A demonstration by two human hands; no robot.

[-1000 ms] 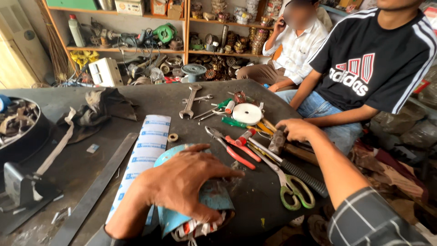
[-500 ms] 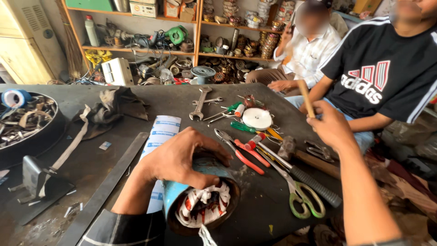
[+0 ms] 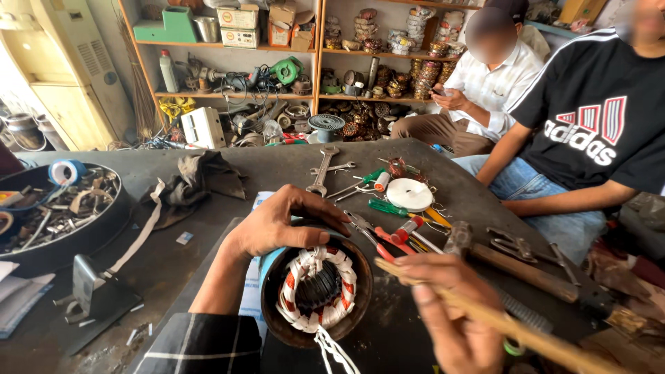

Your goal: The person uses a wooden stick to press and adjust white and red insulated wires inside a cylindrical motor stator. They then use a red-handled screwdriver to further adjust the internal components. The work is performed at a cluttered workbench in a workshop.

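Two hands work at the lower middle of the frame. The left hand (image 3: pixel 287 225) curls over the upper rim of a round motor stator (image 3: pixel 316 291), gripping it on the dark desk (image 3: pixel 173 256); its copper coils are bound in white tape. The right hand (image 3: pixel 450 312), lower right, is closed around a thin wooden stick (image 3: pixel 526 334) that slants toward the bottom right corner. Just above lie red-handled pliers (image 3: pixel 370 235), a hammer (image 3: pixel 512 266) and a white tape roll (image 3: pixel 409 194).
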